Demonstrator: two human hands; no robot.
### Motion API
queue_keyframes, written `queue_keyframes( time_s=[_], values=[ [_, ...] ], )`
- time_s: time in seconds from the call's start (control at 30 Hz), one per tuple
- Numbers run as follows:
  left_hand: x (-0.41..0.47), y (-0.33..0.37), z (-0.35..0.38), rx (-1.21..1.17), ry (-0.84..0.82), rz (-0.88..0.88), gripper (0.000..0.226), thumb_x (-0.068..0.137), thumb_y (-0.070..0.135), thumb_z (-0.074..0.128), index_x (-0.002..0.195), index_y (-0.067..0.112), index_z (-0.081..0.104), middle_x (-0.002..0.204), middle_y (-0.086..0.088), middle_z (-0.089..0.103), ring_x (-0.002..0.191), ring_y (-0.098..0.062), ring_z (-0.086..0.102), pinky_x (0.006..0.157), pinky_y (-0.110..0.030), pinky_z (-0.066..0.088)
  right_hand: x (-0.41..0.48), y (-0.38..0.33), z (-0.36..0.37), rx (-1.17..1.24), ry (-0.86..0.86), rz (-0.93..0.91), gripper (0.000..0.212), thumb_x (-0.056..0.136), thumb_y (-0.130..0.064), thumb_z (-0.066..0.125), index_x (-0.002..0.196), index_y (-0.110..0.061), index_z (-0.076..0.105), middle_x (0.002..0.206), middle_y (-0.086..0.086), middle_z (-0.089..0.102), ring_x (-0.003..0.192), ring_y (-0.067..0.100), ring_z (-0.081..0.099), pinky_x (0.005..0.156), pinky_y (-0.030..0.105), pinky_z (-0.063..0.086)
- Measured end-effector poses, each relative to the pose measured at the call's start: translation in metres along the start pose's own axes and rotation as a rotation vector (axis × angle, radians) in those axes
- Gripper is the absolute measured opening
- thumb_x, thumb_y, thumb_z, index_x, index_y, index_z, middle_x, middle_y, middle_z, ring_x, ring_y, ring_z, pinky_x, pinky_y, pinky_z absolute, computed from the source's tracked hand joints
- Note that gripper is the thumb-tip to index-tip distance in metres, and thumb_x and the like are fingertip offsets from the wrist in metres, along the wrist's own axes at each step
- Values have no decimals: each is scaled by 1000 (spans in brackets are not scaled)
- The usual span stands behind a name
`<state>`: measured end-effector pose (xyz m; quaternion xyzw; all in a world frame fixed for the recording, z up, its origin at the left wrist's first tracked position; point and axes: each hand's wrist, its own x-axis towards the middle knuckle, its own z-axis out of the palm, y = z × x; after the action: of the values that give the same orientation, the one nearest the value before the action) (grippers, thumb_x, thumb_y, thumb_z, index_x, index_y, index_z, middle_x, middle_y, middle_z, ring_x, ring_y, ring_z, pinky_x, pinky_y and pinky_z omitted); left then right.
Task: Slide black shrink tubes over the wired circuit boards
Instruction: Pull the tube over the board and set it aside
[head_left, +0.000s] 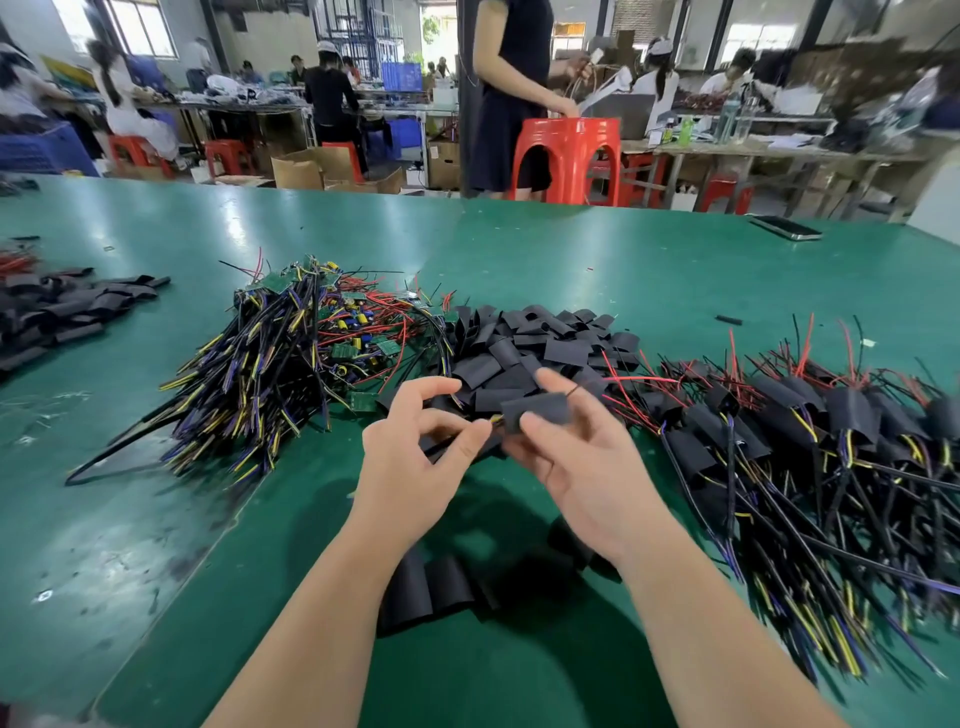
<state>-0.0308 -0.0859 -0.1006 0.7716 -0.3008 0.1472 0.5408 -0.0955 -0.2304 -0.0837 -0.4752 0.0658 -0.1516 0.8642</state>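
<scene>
Right hand (576, 462) pinches tube (540, 410), axis left-right; left hand (410, 457) pinches wires (496, 419) at its left end; board probably inside.

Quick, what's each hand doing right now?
Left hand: pinches the wires leading into the black shrink tube.
Right hand: holds that tube.

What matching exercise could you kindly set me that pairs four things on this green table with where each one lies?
Things:
1. bare wired circuit boards
2. loose shrink tubes
3. sleeved boards
4. phone

Places:
A. far right corner of the table
B. heap out beside the left hand
C. heap out beside the right hand
D. heap in the middle, just beyond both hands

Pairs: 1-B, 2-D, 3-C, 4-A.
</scene>
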Motion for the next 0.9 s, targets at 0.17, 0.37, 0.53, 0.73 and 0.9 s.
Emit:
queue_keyframes(
  time_s=[0.17, 0.37, 0.53, 0.73, 0.9],
  values=[
    [1, -5, -2, -24, 41, -117, 15, 95, 42, 40, 104, 39, 50, 80, 20, 71, 62, -12, 56, 66, -21, 45, -1, -45, -12, 399, 255, -97, 19, 83, -5, 62, 97, -4, 49, 83, 15, 58, 70, 20, 66, 50, 15, 51],
    [5, -21, -6, 100, 168, -266, 13, 100, 25, 44, 102, 31, 55, 80, 19, 68, 63, 6, 54, 56, -6, 35, -8, -73, -40, 157, 436, -378, 12, 93, -9, 60, 83, -16, 59, 62, 0, 59, 54, 10, 58, 52, 21, 48],
    [6, -23, -7, 186, 186, -354, 13, 94, 17, 52, 103, 24, 59, 90, 10, 65, 88, -15, 60, 82, -35, 49, -8, -78, -61, -595, 695, -571, 9, 88, -15, 68, 95, -19, 72, 79, -5, 71, 65, 0, 62, 68, 17, 49],
    [5, -24, -10, 567, 165, -476, 31, 86, 15, 54, 114, 25, 58, 124, 0, 55, 116, -27, 43, 94, -39, 33, -7, -66, -68, -1455, 842, -450, 24, 88, -8, 60, 108, -14, 72, 122, 11, 64, 112, 35, 51, 94, 42, 35],
    [4, -29, -15, 658, 138, -570, 45, 86, 20, 54, 130, 25, 51, 140, -4, 43, 126, -28, 32, 102, -41, 25, -7, -53, -54, -1481, 805, -464, 25, 83, -10, 61, 104, -19, 73, 125, 6, 56, 115, 34, 43, 95, 44, 27]
  ],
)
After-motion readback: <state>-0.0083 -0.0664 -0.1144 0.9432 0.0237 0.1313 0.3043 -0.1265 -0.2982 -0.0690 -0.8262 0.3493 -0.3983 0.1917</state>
